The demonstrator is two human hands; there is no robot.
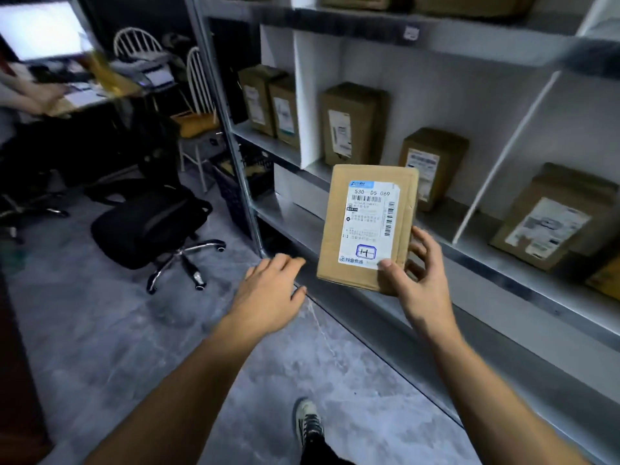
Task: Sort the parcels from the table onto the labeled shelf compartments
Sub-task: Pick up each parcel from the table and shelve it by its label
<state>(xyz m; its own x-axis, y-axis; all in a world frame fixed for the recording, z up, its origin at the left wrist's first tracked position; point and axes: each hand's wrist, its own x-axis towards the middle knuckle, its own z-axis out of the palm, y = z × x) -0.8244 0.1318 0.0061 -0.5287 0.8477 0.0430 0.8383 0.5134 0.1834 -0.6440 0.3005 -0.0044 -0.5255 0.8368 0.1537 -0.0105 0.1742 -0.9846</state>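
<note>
1. Action at the shelf (476, 260): the parcel (367, 226) is held up in front of it, upright, label facing us, clear of every board.
2. Grip check: the right hand (419, 283) pinches the lower right corner, thumb on the label face and fingers curled round behind the edge.
3. Over on the other side, the left hand (271, 286) hovers just beside the box's lower left, fingers relaxed and spread, holding nothing.
4. The blue pen mark (365, 252) on the label looks like an H, and that is likely the bay to match.
5. The shelf tag (411, 32) on the upper rail is too blurred to read, so a closer look is wise before committing.
6. A one-corner pinch could let the box swing; the free palm under the bottom edge would steady it.
7. Standing boxes (352, 124) and a white divider (307, 105) crowd the bays, so slide it in upright, label out, without nudging neighbours.
</note>
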